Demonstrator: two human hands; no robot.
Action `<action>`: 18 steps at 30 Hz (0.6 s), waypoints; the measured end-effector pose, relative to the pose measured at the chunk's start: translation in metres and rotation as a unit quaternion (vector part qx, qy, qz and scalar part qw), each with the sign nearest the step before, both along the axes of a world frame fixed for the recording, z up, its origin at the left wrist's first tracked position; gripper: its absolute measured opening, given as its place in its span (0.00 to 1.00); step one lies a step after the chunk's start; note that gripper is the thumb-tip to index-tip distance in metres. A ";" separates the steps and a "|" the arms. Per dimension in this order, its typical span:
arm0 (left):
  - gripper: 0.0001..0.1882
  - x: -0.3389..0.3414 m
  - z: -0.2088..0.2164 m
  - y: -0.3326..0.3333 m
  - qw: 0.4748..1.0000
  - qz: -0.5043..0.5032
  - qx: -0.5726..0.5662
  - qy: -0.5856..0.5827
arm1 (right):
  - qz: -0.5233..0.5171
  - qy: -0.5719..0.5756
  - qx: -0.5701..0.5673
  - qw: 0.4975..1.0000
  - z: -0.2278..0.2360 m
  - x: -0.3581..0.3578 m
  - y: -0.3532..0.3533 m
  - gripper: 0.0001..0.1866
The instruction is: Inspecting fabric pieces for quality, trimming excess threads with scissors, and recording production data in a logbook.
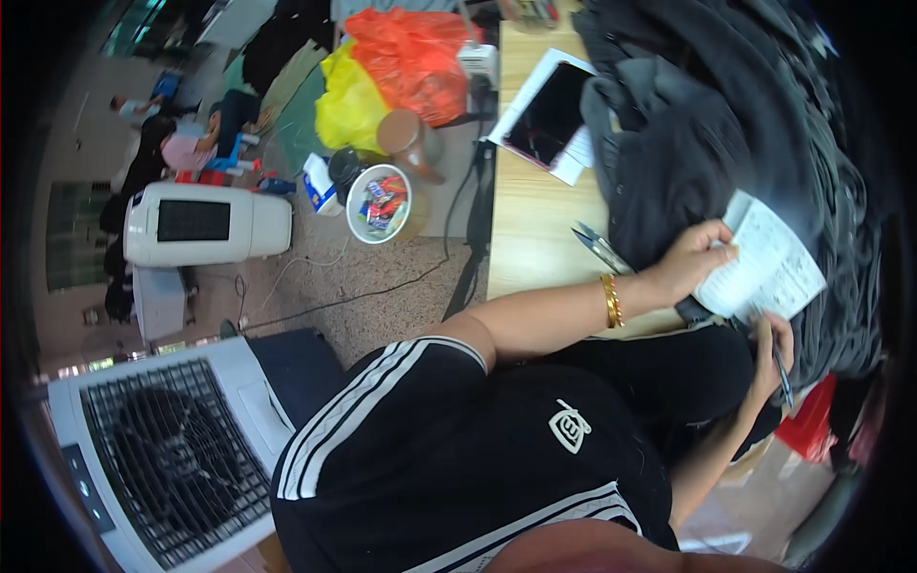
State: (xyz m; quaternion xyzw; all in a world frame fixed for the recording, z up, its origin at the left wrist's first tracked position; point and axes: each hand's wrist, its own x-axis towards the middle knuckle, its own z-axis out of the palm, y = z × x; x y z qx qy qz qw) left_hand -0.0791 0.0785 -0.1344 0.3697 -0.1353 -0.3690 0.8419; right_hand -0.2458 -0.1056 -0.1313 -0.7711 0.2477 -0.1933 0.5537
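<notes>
A small white printed paper, creased down its middle, is pinched at its edge by my left hand, with a gold bracelet on that wrist. At the paper's lower edge my right hand is closed around a slim dark pen. The pen's tip is too small to make out. Dark grey garments are heaped beside and under the paper. Thread snips lie on the light wood table near my left forearm.
A phone rests on white papers on the table. Beside the table are a white tub of wrapped sweets, a brown-lidded jug and red and yellow plastic bags. Air coolers stand on the floor, with cables and people beyond.
</notes>
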 end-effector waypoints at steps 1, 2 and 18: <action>0.06 -0.001 0.000 -0.001 1.000 0.000 -0.006 -0.010 | -0.008 -0.020 0.016 1.000 -0.002 -0.002 -0.001 0.06; 0.06 -0.001 -0.001 -0.002 1.000 -0.001 -0.011 -0.020 | -0.016 -0.039 0.033 0.999 -0.005 -0.003 -0.001 0.07; 0.06 0.001 -0.006 -0.020 0.998 0.048 -0.008 -0.047 | -0.015 -0.038 0.045 0.998 0.004 0.007 -0.006 0.09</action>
